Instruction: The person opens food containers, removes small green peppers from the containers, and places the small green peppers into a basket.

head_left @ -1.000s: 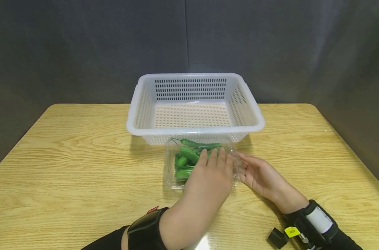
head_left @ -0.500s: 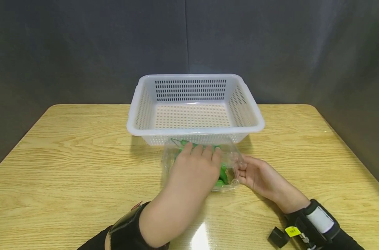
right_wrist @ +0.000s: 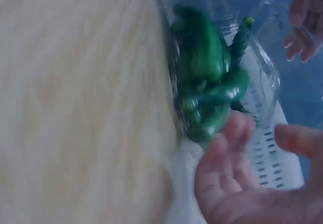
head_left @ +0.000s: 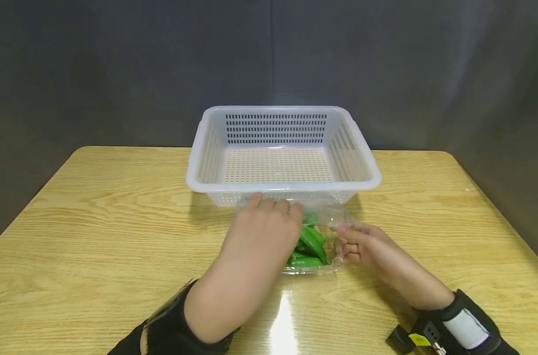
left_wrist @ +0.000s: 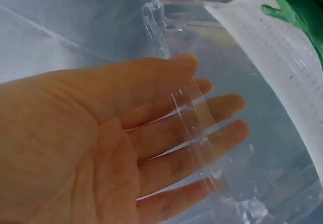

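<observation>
A clear plastic container (head_left: 337, 265) holding several green chili peppers (head_left: 313, 241) sits in front of the white basket. My left hand (head_left: 264, 227) reaches over it and hides its left half in the head view. In the left wrist view, the thumb lies on one side of the clear lid's edge and the fingers (left_wrist: 222, 133) show through the plastic behind it, so the lid (left_wrist: 242, 67) is pinched. At the right end, my right hand (head_left: 375, 251) grips the container's side. Its curled fingers (right_wrist: 234, 130) are right beside the peppers (right_wrist: 202, 57).
The white perforated basket (head_left: 282, 187) stands directly behind the container, with bare mesh showing inside. Both rest on a light wood table (head_left: 118, 231). A dark grey curtain (head_left: 162, 64) rises behind the table. A black wrist strap (head_left: 459, 325) with a small dangling block is on the right wrist.
My left hand has slid leftward over the container, from the peppers' right side to its left part, uncovering the peppers at right. The right hand stays by the right end, its fingers slightly shifted.
</observation>
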The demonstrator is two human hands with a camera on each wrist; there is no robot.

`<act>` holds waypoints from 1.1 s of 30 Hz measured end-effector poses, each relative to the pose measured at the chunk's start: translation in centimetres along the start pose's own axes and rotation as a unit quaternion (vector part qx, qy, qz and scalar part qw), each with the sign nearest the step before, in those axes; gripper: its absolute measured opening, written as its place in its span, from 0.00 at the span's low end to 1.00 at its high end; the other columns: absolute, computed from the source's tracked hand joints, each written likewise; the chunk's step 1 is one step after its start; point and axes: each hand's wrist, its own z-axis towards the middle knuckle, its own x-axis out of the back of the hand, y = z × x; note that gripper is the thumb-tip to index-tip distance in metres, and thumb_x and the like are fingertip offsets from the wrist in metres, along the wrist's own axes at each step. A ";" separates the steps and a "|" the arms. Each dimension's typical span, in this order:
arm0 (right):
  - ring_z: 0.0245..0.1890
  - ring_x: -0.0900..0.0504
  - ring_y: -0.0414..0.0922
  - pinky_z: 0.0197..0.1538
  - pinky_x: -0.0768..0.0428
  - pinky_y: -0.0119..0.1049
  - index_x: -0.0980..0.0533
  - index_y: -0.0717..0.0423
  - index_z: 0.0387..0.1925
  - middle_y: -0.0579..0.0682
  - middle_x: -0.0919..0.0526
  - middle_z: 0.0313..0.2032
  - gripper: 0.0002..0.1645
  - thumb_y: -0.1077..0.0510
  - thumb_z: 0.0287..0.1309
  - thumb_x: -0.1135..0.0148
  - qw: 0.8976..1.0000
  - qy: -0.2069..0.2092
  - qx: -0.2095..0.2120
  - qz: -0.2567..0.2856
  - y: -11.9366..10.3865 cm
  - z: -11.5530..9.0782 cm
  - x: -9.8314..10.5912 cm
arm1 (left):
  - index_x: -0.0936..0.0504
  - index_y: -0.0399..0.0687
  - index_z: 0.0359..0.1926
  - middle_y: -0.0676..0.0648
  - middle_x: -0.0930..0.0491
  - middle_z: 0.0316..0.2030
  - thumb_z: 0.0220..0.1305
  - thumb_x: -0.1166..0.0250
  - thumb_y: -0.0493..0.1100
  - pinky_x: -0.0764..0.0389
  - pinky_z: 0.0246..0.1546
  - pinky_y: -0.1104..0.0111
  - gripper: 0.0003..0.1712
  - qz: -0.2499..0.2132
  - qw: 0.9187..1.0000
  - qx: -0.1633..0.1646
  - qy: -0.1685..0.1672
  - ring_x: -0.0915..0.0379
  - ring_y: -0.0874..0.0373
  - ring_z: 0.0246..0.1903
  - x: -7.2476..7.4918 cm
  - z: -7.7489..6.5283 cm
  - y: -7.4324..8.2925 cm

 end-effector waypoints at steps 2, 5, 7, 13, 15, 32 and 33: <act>0.30 0.24 0.37 0.36 0.20 0.31 0.34 0.72 0.60 0.46 0.23 0.30 0.25 0.57 0.72 0.47 0.997 0.018 -0.009 -0.079 -0.7 -0.3 -0.5 | 0.19 0.48 0.32 0.52 0.20 0.25 0.53 0.29 0.34 0.26 0.32 0.71 0.08 -0.003 1.000 -0.001 0.015 0.26 0.60 0.24 0.0 0.0 -0.4; 0.31 0.22 0.41 0.38 0.19 0.35 0.37 0.74 0.64 0.49 0.21 0.29 0.32 0.54 0.71 0.44 0.978 0.032 -0.003 -0.208 -1.4 -0.8 -1.1 | 0.21 0.48 0.29 0.52 0.25 0.21 0.48 0.30 0.29 0.31 0.28 0.71 0.12 -0.010 0.999 -0.001 0.039 0.32 0.59 0.20 -0.1 0.0 -1.1; 0.32 0.21 0.45 0.41 0.19 0.39 0.36 0.72 0.64 0.50 0.20 0.28 0.32 0.52 0.70 0.43 0.965 0.035 0.006 -0.259 -1.8 -1.2 -1.4 | 0.23 0.48 0.26 0.52 0.28 0.19 0.46 0.31 0.27 0.33 0.26 0.71 0.14 -0.020 0.998 -0.001 0.055 0.35 0.59 0.18 -0.1 0.0 -1.5; 0.33 0.19 0.43 0.41 0.21 0.41 0.31 0.66 0.63 0.47 0.18 0.31 0.31 0.49 0.70 0.41 0.921 0.056 0.046 -0.384 -2.5 -2.0 -2.0 | 0.24 0.45 0.24 0.51 0.29 0.18 0.46 0.34 0.22 0.34 0.22 0.70 0.14 -0.056 0.996 -0.008 0.066 0.35 0.58 0.18 0.3 0.3 -2.5; 0.34 0.19 0.41 0.39 0.20 0.41 0.29 0.64 0.63 0.45 0.17 0.33 0.31 0.46 0.69 0.41 0.895 0.073 0.060 -0.436 -2.6 -2.2 -2.3 | 0.22 0.44 0.26 0.51 0.26 0.20 0.48 0.33 0.23 0.32 0.22 0.70 0.12 -0.062 0.996 -0.010 0.060 0.32 0.58 0.19 0.4 0.4 -2.7; 0.39 0.16 0.46 0.41 0.17 0.43 0.19 0.59 0.48 0.48 0.16 0.40 0.20 0.47 0.69 0.43 0.673 0.131 0.360 -0.632 -2.2 -5.2 -7.4 | 0.16 0.46 0.33 0.51 0.19 0.28 0.55 0.32 0.29 0.25 0.25 0.67 0.08 -0.084 0.993 0.003 0.080 0.24 0.56 0.26 0.7 0.7 -3.7; 0.39 0.17 0.45 0.41 0.17 0.42 0.19 0.58 0.47 0.47 0.16 0.40 0.20 0.47 0.69 0.44 0.671 0.125 0.366 -0.632 -2.1 -5.3 -7.7 | 0.15 0.46 0.34 0.51 0.20 0.28 0.55 0.32 0.29 0.26 0.24 0.67 0.08 -0.085 0.993 0.004 0.080 0.24 0.56 0.26 0.6 0.7 -3.7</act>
